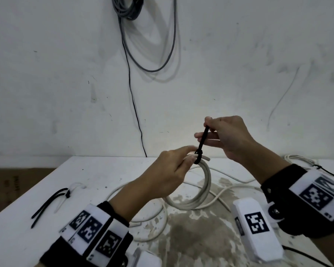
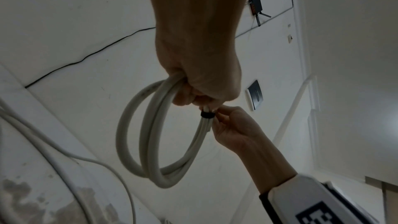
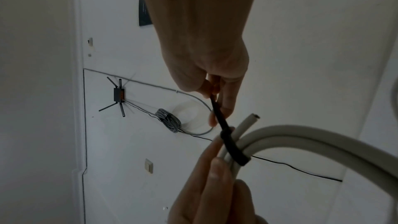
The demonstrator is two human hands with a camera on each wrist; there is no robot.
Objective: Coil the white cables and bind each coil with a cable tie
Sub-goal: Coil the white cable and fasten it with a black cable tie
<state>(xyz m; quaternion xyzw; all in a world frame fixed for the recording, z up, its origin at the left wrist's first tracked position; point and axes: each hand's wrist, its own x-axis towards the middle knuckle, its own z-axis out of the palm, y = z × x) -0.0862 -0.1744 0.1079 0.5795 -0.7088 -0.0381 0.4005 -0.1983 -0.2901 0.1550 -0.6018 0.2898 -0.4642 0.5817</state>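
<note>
Here the left hand (image 1: 168,170) pinches the white cable coil (image 1: 197,191) at its top, holding it above the table (image 1: 37,218). The right hand (image 1: 228,139) pinches the free tail of the black cable tie (image 1: 200,149), which is looped around the coil's strands. Loose white cables (image 1: 154,218) lie on the table below; spare black ties (image 1: 50,201) lie well apart to the left.

I hold both hands raised above the surface, near its far edge. My left hand (image 1: 168,170) is palm-down, fingers curled, thumb and fingertips pinching the coil (image 1: 199,189) at its top. My right hand (image 1: 228,137) sits higher and just beside it, thumb and forefinger pinching the tail of the cable tie (image 1: 201,143). Both wrists carry marker-tagged bands. Forearms converge from the near edge.
</note>
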